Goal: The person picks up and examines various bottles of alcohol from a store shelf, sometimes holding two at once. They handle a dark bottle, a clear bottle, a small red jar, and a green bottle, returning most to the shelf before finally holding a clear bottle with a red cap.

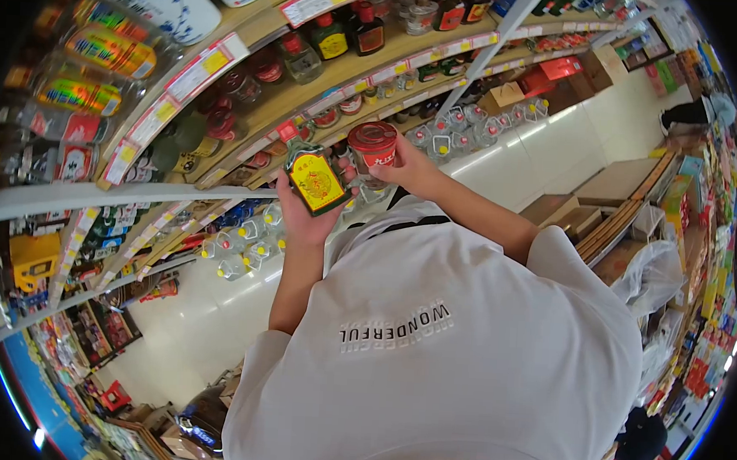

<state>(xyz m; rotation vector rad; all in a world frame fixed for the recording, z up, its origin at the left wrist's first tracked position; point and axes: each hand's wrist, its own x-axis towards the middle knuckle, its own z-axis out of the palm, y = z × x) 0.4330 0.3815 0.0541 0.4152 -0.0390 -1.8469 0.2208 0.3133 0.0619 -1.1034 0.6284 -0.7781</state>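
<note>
In my left hand (305,217) is a flat green glass bottle (316,180) with a yellow label and a red cap. It leans a little to the left, label facing me. My right hand (407,167) grips a small cup-shaped jar (374,149) with a red lid and a red label with white characters. Fingers wrap round its right side. The two containers are held side by side, slightly apart, in front of the lower shelves.
Curved-looking shelves (263,99) of bottles and jars with price tags fill the left and top. Large clear plastic jugs (255,239) stand on the pale tiled floor (531,155). Cardboard boxes (609,180) and a plastic bag (654,274) are at the right. Someone stands at the far right.
</note>
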